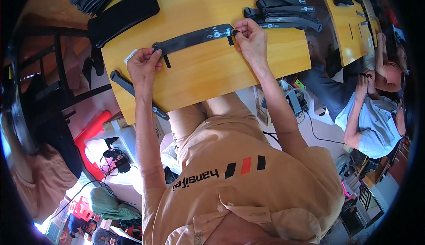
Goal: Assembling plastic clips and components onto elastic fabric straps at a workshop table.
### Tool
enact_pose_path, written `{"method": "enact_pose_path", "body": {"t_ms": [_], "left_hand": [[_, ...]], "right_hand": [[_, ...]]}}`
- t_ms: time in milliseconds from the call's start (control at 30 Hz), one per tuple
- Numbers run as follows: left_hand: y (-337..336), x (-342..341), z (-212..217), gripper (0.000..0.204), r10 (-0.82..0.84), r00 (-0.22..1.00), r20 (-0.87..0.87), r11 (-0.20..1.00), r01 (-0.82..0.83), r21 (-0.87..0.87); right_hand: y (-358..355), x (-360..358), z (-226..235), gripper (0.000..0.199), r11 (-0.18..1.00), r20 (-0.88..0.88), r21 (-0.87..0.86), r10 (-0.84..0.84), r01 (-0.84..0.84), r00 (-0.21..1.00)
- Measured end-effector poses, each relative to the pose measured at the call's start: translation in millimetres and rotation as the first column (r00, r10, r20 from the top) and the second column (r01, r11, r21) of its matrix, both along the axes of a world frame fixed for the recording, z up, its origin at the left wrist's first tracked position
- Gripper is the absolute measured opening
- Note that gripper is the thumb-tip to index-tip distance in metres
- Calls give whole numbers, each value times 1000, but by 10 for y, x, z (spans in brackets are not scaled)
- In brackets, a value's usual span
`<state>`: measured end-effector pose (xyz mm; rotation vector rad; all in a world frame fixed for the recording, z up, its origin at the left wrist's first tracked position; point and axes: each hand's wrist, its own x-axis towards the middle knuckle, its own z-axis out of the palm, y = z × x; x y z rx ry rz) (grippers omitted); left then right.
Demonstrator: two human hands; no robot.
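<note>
So both hands are busy with one long, flat black fabric-looking strap (190, 40), stretched sideways just over the yellow wooden table (195, 79). Left hand (145, 64) has its thumb and curled fingers pinched on the left end. Right hand (250, 39) is pinching the other end, thumb against fingertips, so neither one's wide open or balled up.

Label-wise, there's white lettering with a round white logo (217, 34) near the strap's right end, and similar white print on the piled black straps (287, 14) at the table's far right. A small white tag-like bit (130, 56) pokes out beside the left hand, too tiny to read. The tan cotton-looking shirt (274, 187) has dark lettering plus slanted black and red bars.
</note>
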<state>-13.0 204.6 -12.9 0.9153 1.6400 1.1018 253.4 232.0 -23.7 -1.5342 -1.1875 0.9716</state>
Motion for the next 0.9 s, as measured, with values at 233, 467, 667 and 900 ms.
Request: {"method": "enact_pose_path", "body": {"t_ms": [233, 467, 667, 900], "left_hand": [[11, 14, 21, 13, 7, 1000, -22, 1000, -7, -11], [16, 14, 22, 14, -1, 998, -64, 1000, 0, -14], [21, 20, 20, 14, 8, 997, -78, 1000, -11, -28], [26, 21, -9, 15, 11, 993, -118, 1000, -15, -28]], "right_hand": [[14, 8, -17, 13, 1000, 24, 7, 14, -15, 1000], [9, -13, 53, 11, 999, 8, -40, 8, -7, 1000], [17, -2, -9, 11, 1000, 46, 5, 7, -7, 999], [32, -12, 7, 11, 1000, 120, 14, 7, -9, 993]]}}
